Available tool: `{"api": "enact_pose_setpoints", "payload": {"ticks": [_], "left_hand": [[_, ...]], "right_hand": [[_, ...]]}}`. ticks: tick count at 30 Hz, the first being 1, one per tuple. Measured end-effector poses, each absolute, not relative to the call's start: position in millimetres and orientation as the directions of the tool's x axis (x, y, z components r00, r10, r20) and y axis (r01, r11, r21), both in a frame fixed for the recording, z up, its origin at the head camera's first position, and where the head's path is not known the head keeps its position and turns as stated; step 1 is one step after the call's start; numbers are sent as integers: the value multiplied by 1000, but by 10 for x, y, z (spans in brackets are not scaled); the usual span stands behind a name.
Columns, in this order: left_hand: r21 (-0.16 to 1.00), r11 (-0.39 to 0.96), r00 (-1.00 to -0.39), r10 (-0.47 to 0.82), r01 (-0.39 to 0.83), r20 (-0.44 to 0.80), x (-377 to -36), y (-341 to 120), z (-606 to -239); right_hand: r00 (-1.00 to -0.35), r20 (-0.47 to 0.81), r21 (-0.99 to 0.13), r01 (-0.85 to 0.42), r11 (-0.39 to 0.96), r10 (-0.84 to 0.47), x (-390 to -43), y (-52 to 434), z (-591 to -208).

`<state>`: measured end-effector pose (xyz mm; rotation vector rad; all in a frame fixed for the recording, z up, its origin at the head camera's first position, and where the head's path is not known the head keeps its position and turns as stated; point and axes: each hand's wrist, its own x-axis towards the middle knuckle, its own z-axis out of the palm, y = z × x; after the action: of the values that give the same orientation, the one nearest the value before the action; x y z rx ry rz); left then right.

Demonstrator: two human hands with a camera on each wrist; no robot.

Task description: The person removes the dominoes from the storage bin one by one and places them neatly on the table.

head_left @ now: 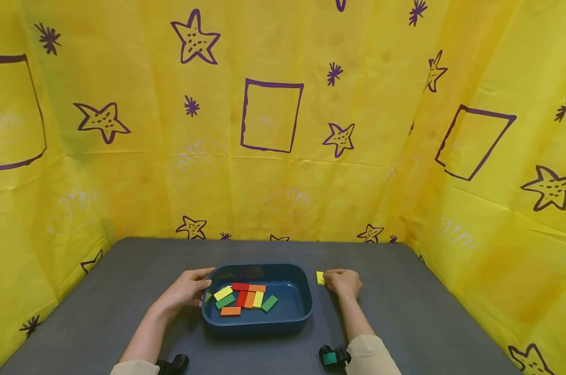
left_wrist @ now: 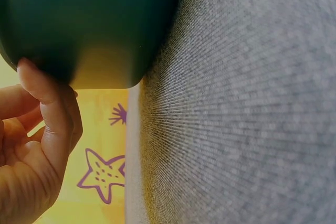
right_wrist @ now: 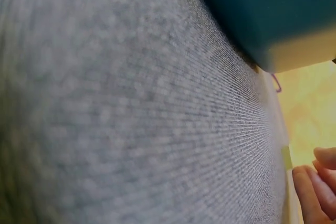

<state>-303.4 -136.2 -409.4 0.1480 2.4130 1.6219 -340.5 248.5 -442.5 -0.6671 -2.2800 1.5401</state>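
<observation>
A dark blue plastic box (head_left: 290,324) stands on the grey table, holding several small rectangular blocks in red, orange, yellow and green. My left hand (head_left: 189,288) grips the box by its left end, fingers at the rim; in the left wrist view, a fingertip (left_wrist: 29,72) meets the outer wall of the box (left_wrist: 110,30). To the right of the box, a yellow block (head_left: 320,278) lies on the table. The right hand (head_left: 343,283) is right beside it, loosely bent fingertips at the block's right edge. In the right wrist view those fingers (right_wrist: 310,192) come close to the yellow block (right_wrist: 286,157).
The grey table (head_left: 405,323) reaches back to a yellow curtain (head_left: 273,208) with purple star drawings, which also hangs at both sides. Dark wrist devices show below each forearm, the right one (head_left: 330,358) with a green patch.
</observation>
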Motion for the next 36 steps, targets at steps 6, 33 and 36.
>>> {"api": "enact_pose_setpoints", "payload": {"ticks": [6, 33, 36], "left_hand": [[927, 374, -966, 224, -37, -129, -3031, -1375, -4098], [928, 370, -965, 233, -27, -121, -3033, -1371, -4102], [928, 372, -965, 232, -28, -122, -3032, -1373, -4105]], "right_hand": [[-849, 16, -926, 187, 328, 527, -3395, 2429, -4342], [-955, 179, -980, -152, 128, 235, -3321, 2055, -3999], [-968, 215, -973, -201, 115, 129, -3331, 2022, -3999]]}}
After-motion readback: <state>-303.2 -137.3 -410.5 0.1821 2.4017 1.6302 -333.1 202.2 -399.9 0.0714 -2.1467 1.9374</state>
